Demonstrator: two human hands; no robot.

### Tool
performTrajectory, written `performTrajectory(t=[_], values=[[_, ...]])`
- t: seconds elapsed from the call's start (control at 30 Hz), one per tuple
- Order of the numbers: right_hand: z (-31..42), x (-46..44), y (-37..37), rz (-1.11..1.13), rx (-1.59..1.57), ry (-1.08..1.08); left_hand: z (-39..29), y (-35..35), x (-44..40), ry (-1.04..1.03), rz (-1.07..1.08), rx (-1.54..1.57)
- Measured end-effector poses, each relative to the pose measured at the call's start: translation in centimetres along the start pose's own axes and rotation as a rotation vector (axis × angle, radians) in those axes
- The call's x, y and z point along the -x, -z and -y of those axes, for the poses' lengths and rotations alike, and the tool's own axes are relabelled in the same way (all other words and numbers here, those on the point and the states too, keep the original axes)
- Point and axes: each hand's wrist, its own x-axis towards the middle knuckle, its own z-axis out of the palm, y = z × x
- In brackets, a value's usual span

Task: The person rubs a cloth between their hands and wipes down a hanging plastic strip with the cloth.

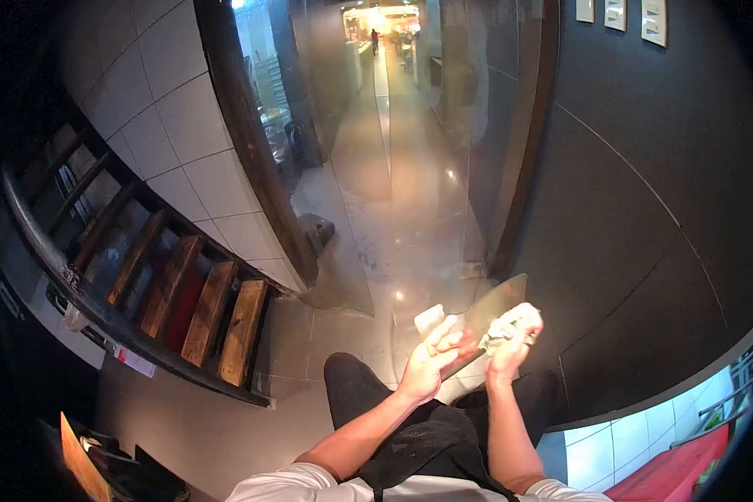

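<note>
Both my hands are in front of my lap, close to a wide, thin, shiny blade that looks like a large knife and is blurred. At the blade's left side, my left hand has its fingers bent against it. A small whitish piece shows just beyond those fingertips; whether they hold it is unclear. My right hand is closed around a crumpled pale cloth at the blade's right side. A reddish smear shows on the blade between the hands. The knife's handle is hidden.
Dark-trousered knees flank the hands. Wooden stairs with a black rail stand left. Ahead, a doorway leads to a long tiled corridor with a distant person. A dark wall stands right, a red surface lower right.
</note>
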Motion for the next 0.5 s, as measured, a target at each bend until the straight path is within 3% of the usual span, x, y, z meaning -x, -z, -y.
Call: performTrajectory(t=[0.07,0.17,0.23,0.3,0.37,0.43,0.5], values=[[-0.6,1.4,0.0,0.176,-0.029,-0.264,-0.2,0.3,0.2,-0.013,0.310,0.070],[-0.5,3.1,-1.2,0.361,-0.158,-0.388,-1.7,0.8,-0.1,-0.027,0.514,0.521],[3.1,6.0,-4.6,0.555,-0.061,-0.180,-0.1,0.3,-0.4,-0.147,-0.076,-0.074],[2.0,8.0,-4.6,0.587,-0.108,-0.367,1.3,1.2,0.0,-0.078,-0.373,-0.060],[0.5,9.2,-4.0,0.615,-0.153,-0.542,1.3,2.5,-0.2,-0.131,-0.311,0.110],[-0.3,9.3,-3.6,0.724,-0.012,-0.483,1.3,3.9,0.1,-0.168,-0.297,0.270],[1.2,8.6,-4.9,0.880,0.295,-0.127,0.6,4.5,0.3,-0.207,-0.322,0.416]])
